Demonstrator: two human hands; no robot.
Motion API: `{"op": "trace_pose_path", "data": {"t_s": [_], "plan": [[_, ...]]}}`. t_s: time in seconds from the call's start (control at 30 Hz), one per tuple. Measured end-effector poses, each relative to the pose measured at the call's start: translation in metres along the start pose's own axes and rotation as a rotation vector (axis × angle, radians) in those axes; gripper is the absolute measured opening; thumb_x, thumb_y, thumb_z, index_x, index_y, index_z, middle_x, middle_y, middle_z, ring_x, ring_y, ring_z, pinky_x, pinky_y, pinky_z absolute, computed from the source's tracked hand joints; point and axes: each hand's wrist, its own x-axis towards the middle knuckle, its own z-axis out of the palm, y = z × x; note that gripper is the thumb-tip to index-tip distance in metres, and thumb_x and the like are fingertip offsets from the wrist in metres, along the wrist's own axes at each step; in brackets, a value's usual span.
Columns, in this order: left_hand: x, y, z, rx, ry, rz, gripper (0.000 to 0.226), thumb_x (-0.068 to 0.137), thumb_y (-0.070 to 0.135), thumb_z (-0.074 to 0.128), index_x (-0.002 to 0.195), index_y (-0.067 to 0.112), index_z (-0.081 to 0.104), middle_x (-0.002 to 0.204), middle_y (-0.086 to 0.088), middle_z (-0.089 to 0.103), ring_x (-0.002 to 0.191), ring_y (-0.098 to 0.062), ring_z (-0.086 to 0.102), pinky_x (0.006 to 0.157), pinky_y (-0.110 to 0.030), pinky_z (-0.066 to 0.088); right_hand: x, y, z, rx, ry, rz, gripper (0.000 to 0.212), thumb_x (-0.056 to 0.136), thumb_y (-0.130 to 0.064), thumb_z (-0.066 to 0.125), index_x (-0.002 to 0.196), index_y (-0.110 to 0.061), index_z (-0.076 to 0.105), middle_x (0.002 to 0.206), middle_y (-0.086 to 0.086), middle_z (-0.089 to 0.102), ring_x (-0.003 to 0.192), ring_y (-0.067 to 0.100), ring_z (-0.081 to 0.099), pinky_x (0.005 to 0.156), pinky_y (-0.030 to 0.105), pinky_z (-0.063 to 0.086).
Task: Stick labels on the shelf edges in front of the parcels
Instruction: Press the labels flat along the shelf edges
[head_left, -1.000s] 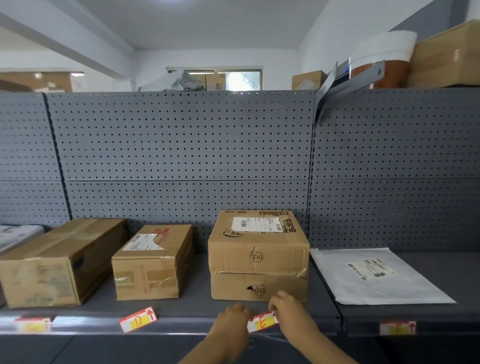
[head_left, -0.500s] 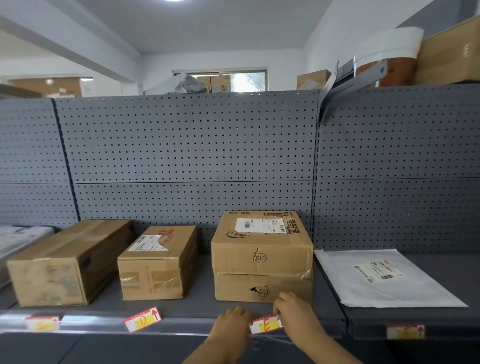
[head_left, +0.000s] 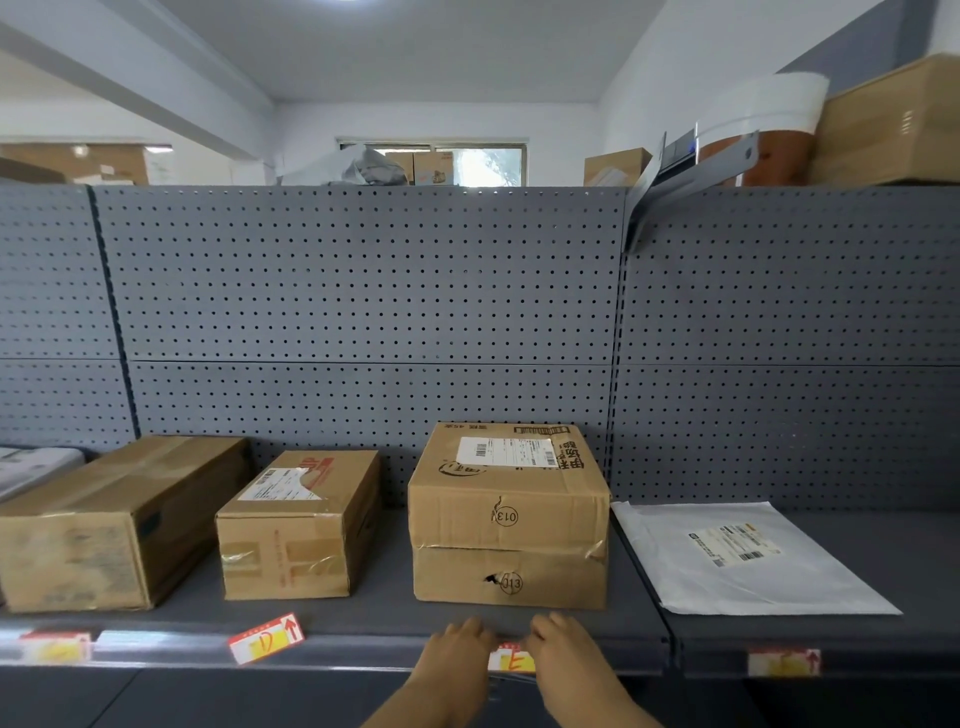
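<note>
A red-and-yellow label marked E (head_left: 511, 659) lies against the grey shelf edge (head_left: 363, 653), in front of two stacked cardboard parcels (head_left: 509, 519). My left hand (head_left: 454, 660) presses on its left end and my right hand (head_left: 563, 657) on its right end, hiding both ends. Left of them a D label (head_left: 266, 639) sits tilted on the edge, in front of a smaller box (head_left: 296, 525). Another label (head_left: 54, 646) is at the far left below a long box (head_left: 114, 519). A fourth label (head_left: 783, 662) sits below a white mailer bag (head_left: 737, 556).
Grey pegboard panels (head_left: 363, 312) back the shelf. On top of the unit stand boxes (head_left: 893, 124), a white-and-brown roll (head_left: 763, 135) and a loose metal shelf bracket (head_left: 691, 176). A flat white parcel (head_left: 31, 462) peeks in at the far left.
Both hands have closed in over the E label and pushed it flatter against the shelf edge; it was tilted and more exposed before. The camera has drifted slightly.
</note>
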Motion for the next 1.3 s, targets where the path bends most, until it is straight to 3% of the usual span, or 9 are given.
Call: {"op": "trace_pose_path", "data": {"t_s": [0.1,0.7,1.07,1.3], "plan": [[-0.001,-0.003,0.003,-0.006,-0.013,-0.008,0.045,0.094,0.014,0.051,0.139,0.015,0.045,0.144,-0.010,0.042,0.132,-0.029,0.043,0.111,-0.040,0.032,0.002,-0.007,0.003,0.037,-0.023,-0.003,0.050,0.089,0.003,0.048,0.138,-0.007,0.044,0.138,0.012,0.038,0.126,0.030,0.039,0.104,0.039,0.033],[-0.008,0.005,0.005,0.035,0.046,0.000,0.053,0.094,0.010,0.050,0.146,0.014,0.036,0.147,-0.009,0.039,0.134,-0.030,0.040,0.114,-0.040,0.031,0.001,-0.006,0.008,0.117,-0.043,0.032,0.052,0.088,0.000,0.053,0.138,-0.010,0.043,0.138,0.005,0.033,0.125,0.024,0.038,0.106,0.038,0.037],[-0.017,0.005,0.008,0.074,0.069,-0.001,0.052,0.093,0.012,0.053,0.143,0.014,0.038,0.146,-0.009,0.038,0.134,-0.030,0.039,0.113,-0.042,0.032,-0.002,-0.005,-0.004,0.028,-0.030,-0.072,0.043,0.090,-0.007,0.053,0.133,-0.008,0.048,0.135,0.007,0.039,0.124,0.028,0.038,0.103,0.039,0.035],[-0.051,-0.048,0.005,0.019,0.160,-0.135,0.053,0.092,0.020,0.055,0.143,0.019,0.039,0.146,-0.005,0.038,0.135,-0.025,0.038,0.115,-0.040,0.030,0.014,-0.044,-0.008,0.067,0.085,-0.181,0.036,0.093,-0.012,0.047,0.129,-0.013,0.051,0.128,0.005,0.046,0.121,0.025,0.041,0.102,0.036,0.035]]}}
